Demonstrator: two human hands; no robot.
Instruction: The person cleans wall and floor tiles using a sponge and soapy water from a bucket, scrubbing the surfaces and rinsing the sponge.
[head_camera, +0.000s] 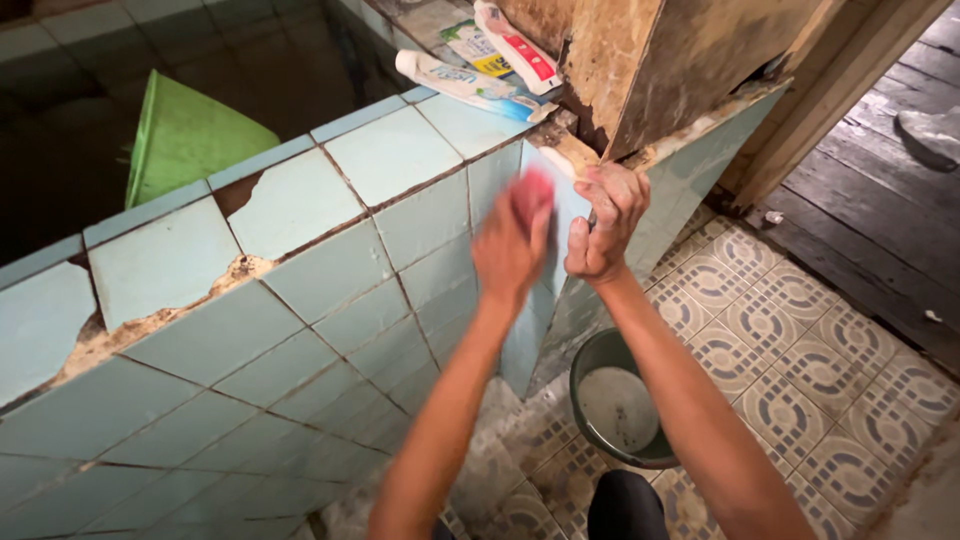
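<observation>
Two bare forearms rise from the bottom edge toward the corner of a pale blue tiled wall (300, 300). At that corner the left hand (512, 250) presses a red sponge (534, 188) against the tile, fingers curled over it so that only its upper part shows (the hand is blurred, so the grip is hard to read more closely). Just beside it, the right hand (603, 222) is closed in a loose fist against the wall's broken top edge, with something thin and dark between the fingers; what it is cannot be told. The two hands are nearly touching.

Below them, on the patterned floor tiles (800, 360), stands a dark round bucket (615, 405) with a pale, cloudy content. Several wall tiles are cracked or chipped, showing brown mortar. On the ledge above the hands lie a few toothpaste tubes (470, 85), beside a rough wooden post (660, 60). Behind the wall, in the dark basin, a green plastic tub (185, 135) sits tilted.
</observation>
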